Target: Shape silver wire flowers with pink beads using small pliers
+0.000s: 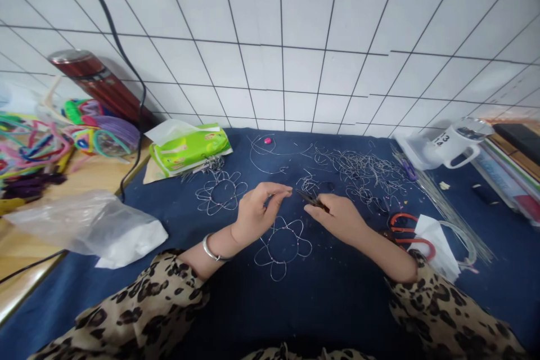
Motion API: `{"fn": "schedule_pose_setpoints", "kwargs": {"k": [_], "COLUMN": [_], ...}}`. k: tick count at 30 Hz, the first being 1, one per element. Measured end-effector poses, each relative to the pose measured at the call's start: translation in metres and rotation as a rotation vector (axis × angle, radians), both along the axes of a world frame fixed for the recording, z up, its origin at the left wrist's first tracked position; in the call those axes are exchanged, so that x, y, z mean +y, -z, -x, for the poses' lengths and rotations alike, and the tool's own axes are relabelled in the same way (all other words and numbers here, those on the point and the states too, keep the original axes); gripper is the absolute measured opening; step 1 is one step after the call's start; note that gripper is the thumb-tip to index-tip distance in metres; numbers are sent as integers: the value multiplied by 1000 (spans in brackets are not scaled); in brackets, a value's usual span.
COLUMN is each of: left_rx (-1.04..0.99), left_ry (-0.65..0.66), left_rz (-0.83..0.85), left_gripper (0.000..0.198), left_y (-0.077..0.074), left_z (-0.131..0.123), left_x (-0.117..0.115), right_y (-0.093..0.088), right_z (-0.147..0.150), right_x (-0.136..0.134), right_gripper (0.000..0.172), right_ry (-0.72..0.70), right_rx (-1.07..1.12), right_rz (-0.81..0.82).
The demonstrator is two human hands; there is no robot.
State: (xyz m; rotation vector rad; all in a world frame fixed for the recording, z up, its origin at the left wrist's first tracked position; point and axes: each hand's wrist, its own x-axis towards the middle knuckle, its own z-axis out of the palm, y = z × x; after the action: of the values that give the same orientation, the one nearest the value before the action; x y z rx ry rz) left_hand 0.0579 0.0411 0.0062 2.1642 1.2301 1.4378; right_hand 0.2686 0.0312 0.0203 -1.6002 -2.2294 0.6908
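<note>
My left hand [258, 211] is closed in a pinch, its thumb and fingertips together; whatever sits between them is too small to name. Facing it, my right hand [337, 216] grips dark pliers [311, 199], whose tips point at the left fingertips with a small gap between. Below my left hand lies a flower-shaped wire frame [283, 244] with looped petals around a ring. A second wire flower [222, 193] rests to the left. Tangled wire pieces [310, 183] lie just beyond the pliers.
A big heap of wire [365, 171] spreads at the back right, near straight wires [453, 214], orange-handled scissors [407, 230] and a white mug [458, 143]. Green tissues [192, 149], a plastic bag [93, 225], a red flask [99, 81] and pipe cleaners [31, 143] stand left.
</note>
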Motion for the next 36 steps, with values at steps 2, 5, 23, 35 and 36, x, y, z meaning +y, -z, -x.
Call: {"fn": "schedule_pose_setpoints", "kwargs": {"k": [2, 5, 23, 35, 36], "left_rx": [1, -48, -12, 31, 32], "left_ry": [-18, 22, 78, 102, 103], "left_rz": [-79, -120, -135, -124, -122], "left_gripper": [13, 15, 20, 20, 20], "left_y": [0, 0, 0, 3, 3], "left_z": [1, 2, 1, 2, 2], "left_x": [0, -1, -3, -2, -2], "right_y": [0, 5, 8, 7, 7], "right_z": [3, 8, 15, 15, 15], "right_x": [-3, -8, -15, -14, -14], "right_gripper": [49, 49, 46, 47, 47], "right_ry": [-47, -54, -77, -79, -76], "right_rx": [277, 560, 777, 799, 801], "right_rz": [360, 708, 759, 800, 811]}}
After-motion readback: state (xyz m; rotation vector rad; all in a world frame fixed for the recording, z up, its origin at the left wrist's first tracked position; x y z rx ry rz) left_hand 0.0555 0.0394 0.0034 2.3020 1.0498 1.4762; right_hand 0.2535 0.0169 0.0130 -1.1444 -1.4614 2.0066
